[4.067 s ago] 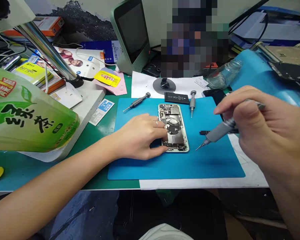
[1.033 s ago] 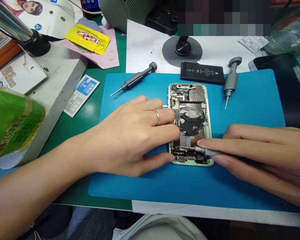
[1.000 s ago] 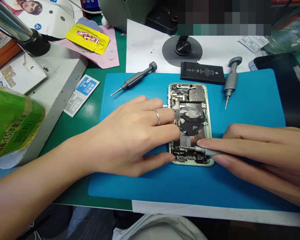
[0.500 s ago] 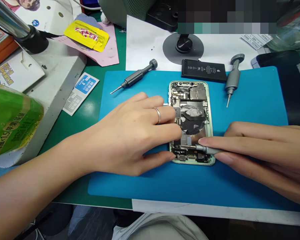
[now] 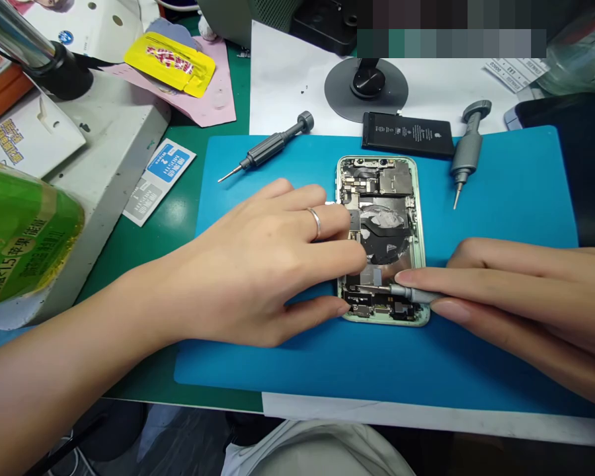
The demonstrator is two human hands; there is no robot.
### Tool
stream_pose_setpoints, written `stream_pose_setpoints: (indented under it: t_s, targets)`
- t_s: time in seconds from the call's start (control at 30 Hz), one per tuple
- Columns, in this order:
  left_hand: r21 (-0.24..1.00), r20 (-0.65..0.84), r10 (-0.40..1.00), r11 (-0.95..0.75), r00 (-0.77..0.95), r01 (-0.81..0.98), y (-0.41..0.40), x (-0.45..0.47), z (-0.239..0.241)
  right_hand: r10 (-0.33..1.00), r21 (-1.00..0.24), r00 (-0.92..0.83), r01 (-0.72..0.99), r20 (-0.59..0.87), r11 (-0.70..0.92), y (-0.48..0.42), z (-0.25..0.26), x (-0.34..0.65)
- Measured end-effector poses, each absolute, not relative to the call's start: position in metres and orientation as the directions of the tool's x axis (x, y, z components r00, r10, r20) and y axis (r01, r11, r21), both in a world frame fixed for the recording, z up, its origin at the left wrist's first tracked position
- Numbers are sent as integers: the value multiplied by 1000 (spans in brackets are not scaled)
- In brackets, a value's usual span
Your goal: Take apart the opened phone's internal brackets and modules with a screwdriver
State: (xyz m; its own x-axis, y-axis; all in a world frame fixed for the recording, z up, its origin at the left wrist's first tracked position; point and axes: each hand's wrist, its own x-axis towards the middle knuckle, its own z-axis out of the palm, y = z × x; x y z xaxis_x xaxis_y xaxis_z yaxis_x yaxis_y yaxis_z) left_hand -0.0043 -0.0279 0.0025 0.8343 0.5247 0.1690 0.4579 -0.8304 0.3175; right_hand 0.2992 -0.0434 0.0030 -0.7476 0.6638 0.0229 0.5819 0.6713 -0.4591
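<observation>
An opened phone (image 5: 383,228) with a pale green frame lies on a blue mat (image 5: 297,367), its circuit boards and coil area exposed. My left hand (image 5: 272,264), wearing a ring, steadies the phone: its curled fingers reach over the left edge and the thumb touches the lower left corner. Some of those fingertips are hidden. Between the thumb and fingers of my right hand (image 5: 515,291) is a slim metal pry knife (image 5: 414,294) with a knurled handle. Its thin tip points left, over the parts near the phone's bottom end; whether it touches them I cannot tell.
A dark screwdriver (image 5: 270,149) and a grey screwdriver (image 5: 467,149) lie on the mat. A black phone battery (image 5: 407,134) rests at its back edge. At left are a wipe packet (image 5: 161,178), a white box (image 5: 112,158) and a green package (image 5: 24,231).
The whole view has shifted slightly. Both hands keep nearly the same places on the phone and the pry knife, and the tip stays near the bottom end.
</observation>
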Motion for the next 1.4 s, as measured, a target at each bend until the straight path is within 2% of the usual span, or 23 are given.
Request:
stream_pose_setpoints:
  t_s: [0.4,0.63,0.97,1.4]
  targets:
    - [363,161,552,-804,818,471,-29,-4,2,623,-411,-781,553,46,724,-43,3,300]
    - [359,145,559,-798,816,483,-29,-4,2,593,-272,-800,553,93,788,-41,-7,300]
    - [434,127,583,-760,802,484,-29,-4,2,583,-197,-803,556,122,807,-47,-11,298]
    - [436,103,595,-747,797,501,-29,-3,3,601,-266,-790,558,121,786,-45,-15,295]
